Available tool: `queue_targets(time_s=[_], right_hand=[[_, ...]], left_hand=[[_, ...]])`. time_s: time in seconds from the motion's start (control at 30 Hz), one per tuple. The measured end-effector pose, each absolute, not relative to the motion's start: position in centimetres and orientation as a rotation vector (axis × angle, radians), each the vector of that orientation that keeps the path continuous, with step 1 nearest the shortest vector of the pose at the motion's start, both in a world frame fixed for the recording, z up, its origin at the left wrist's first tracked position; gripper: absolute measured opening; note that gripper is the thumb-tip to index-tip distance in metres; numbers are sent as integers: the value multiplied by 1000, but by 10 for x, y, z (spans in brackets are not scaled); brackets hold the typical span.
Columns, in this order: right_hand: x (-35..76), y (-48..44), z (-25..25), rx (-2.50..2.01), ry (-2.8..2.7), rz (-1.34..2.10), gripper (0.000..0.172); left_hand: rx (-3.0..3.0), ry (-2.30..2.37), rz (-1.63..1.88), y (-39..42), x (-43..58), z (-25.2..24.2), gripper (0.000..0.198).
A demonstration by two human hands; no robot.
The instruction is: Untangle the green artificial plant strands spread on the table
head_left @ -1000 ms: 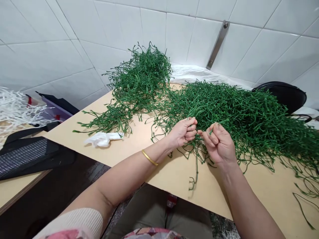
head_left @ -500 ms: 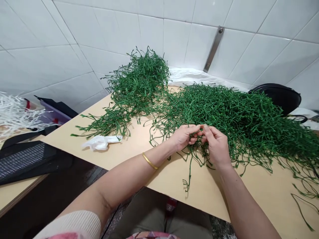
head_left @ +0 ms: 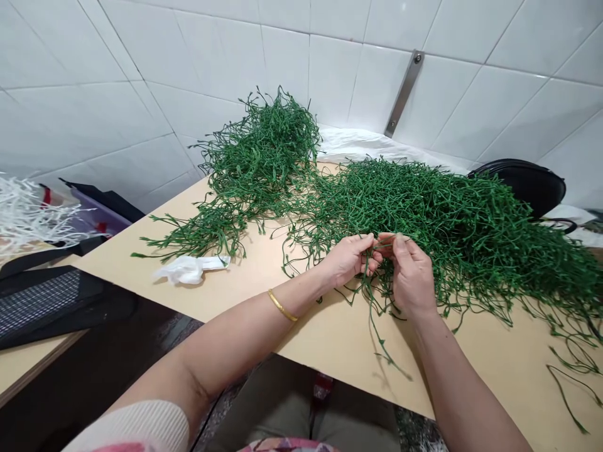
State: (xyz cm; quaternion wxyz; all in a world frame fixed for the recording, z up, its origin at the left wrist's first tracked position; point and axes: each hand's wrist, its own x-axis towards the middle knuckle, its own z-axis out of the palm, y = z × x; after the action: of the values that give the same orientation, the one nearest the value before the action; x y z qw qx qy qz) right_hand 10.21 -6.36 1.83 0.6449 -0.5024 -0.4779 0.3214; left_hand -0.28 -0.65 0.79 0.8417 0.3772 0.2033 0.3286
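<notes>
My left hand point(head_left: 352, 260) pinches a thin green plastic stem point(head_left: 374, 321) between thumb and fingers. From there the stem hangs toward the table's front, its branched tip near the edge. Close beside it, my right hand point(head_left: 412, 275) is closed, thumb against forefinger, on a part of the green stem that runs between the two hands. Just beyond both hands spreads a large tangled heap of similar green stems point(head_left: 400, 194). The exact spot where the fingertips grip is partly hidden.
A second green pile point(head_left: 277, 144) rises at the back left by the tiled wall. Crumpled white plastic point(head_left: 186, 270) lies on the tan tabletop point(head_left: 264, 289). A black round case point(head_left: 522, 185) stands at the right; white strands point(head_left: 32, 213) are at far left.
My hands have moved slightly apart, the right one a little to the right. The hanging stem has swung right, its tip now lower and nearer the table's front edge.
</notes>
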Motion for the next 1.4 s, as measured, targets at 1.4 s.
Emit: queue_targets(time_s=[1.4], right_hand=[[111, -70, 37, -918, -1052, 995, 23]], left_hand=[[808, 255, 359, -25, -7, 18, 28]])
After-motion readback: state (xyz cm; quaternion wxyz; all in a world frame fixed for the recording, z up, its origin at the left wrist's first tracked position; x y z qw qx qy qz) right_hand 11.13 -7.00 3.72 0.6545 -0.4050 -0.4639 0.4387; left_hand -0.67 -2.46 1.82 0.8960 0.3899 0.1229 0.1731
